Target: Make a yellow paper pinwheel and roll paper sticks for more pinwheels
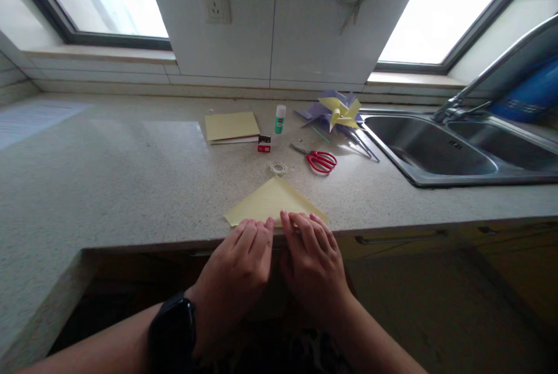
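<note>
A pale yellow sheet of paper (271,202), folded into a triangle, lies at the front edge of the stone counter (131,176). My left hand (238,272) and my right hand (311,261) rest side by side on its near folded edge, fingers stretched flat and pressing down on the paper. A dark watch (172,327) sits on my left wrist.
Behind the paper lie a small roll of clear tape (278,168), red scissors (320,160), a small red box (264,144), a glue stick (279,119), a yellow paper pad (232,126) and a yellow-purple pinwheel (335,111). A steel sink (431,153) with tap is at the right.
</note>
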### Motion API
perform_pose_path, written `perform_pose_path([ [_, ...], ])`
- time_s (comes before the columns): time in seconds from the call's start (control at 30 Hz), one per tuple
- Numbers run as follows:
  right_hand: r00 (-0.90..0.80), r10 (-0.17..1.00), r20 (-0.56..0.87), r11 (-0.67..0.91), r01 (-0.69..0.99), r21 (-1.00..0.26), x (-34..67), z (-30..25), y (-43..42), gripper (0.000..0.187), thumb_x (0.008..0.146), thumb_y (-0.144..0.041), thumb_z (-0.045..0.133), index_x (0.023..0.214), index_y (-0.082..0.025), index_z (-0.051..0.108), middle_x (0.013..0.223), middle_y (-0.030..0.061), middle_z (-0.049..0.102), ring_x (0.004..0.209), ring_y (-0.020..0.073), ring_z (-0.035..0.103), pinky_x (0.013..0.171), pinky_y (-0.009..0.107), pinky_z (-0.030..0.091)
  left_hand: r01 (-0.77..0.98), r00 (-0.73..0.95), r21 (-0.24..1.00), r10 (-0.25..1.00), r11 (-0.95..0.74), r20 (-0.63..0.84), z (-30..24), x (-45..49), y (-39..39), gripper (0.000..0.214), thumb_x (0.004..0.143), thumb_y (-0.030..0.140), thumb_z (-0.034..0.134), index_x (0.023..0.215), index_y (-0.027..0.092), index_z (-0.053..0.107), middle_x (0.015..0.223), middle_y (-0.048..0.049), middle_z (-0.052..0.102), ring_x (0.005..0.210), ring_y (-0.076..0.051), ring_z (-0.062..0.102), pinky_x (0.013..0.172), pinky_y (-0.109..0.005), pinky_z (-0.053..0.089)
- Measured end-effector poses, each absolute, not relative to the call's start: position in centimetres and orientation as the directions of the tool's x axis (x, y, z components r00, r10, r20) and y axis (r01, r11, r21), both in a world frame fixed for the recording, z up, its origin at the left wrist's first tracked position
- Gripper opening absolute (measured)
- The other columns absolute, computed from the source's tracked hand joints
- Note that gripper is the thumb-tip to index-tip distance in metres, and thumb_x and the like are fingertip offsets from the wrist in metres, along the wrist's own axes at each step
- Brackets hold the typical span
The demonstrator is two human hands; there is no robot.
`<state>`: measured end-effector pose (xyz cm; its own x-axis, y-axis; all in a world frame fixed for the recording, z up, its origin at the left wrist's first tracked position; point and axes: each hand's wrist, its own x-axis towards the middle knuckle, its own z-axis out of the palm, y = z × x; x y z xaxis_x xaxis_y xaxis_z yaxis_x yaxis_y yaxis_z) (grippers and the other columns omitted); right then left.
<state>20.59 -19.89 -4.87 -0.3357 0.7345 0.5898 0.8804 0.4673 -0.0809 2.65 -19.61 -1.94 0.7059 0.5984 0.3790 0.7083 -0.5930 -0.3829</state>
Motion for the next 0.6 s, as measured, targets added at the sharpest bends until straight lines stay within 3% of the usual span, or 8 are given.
perform_pose_path([
  [0.1, -0.340, 0.737, 0.584, 0.471, 0.878, -0.082, 20.6, -4.7, -19.9, 0.051, 0.092, -0.020, 0.055, 0.142, -0.012, 0.055, 0.133, 0.0111, 0.065, 0.120, 0.0263, 0.058, 0.116, 0.044, 0.038, 0.700, 0.714, -0.396, 0.578, -0.595, 0.395, -2.2, 2.5, -19.5, 0.049, 0.085, 0.012, 0.063, 0.130, -0.007, 0.060, 0.118, -0.0234, 0.069, 0.105, -0.033, 0.067, 0.096, -0.045, 0.058],
  [0.27, -0.328, 0.709, 0.624, 0.502, 0.856, -0.120, 20.9, -4.0, -19.6, 0.034, 0.094, -0.018, 0.055, 0.127, -0.015, 0.063, 0.126, 0.0083, 0.070, 0.117, 0.0237, 0.063, 0.116, 0.043, 0.038, 0.674, 0.735, -0.365, 0.534, -0.642, 0.419, -1.5, 2.1, -18.8, 0.038, 0.085, 0.004, 0.060, 0.122, -0.004, 0.064, 0.104, -0.0188, 0.072, 0.089, -0.027, 0.069, 0.080, -0.040, 0.061],
  [0.4, -0.318, 0.707, 0.631, 0.504, 0.853, -0.135, 21.1, -3.6, -19.5, 0.013, 0.099, -0.017, 0.056, 0.107, -0.020, 0.066, 0.117, 0.0028, 0.073, 0.110, 0.0190, 0.066, 0.116, 0.040, 0.036, 0.670, 0.730, -0.259, 0.554, -0.696, 0.401, -0.6, 1.6, -18.0, 0.024, 0.089, 0.004, 0.059, 0.111, 0.006, 0.067, 0.090, -0.0095, 0.070, 0.077, -0.024, 0.066, 0.065, -0.037, 0.058],
  [0.6, -0.309, 0.717, 0.625, 0.511, 0.843, -0.169, 21.0, -2.7, -19.4, 0.013, 0.101, -0.017, 0.054, 0.093, -0.021, 0.063, 0.102, -0.0013, 0.075, 0.093, 0.0155, 0.070, 0.116, 0.040, 0.034, 0.689, 0.694, -0.110, 0.607, -0.717, 0.386, 0.4, 1.3, -17.7, 0.009, 0.087, 0.008, 0.066, 0.087, 0.017, 0.064, 0.076, -0.0011, 0.063, 0.068, -0.023, 0.062, 0.056, -0.036, 0.050],
])
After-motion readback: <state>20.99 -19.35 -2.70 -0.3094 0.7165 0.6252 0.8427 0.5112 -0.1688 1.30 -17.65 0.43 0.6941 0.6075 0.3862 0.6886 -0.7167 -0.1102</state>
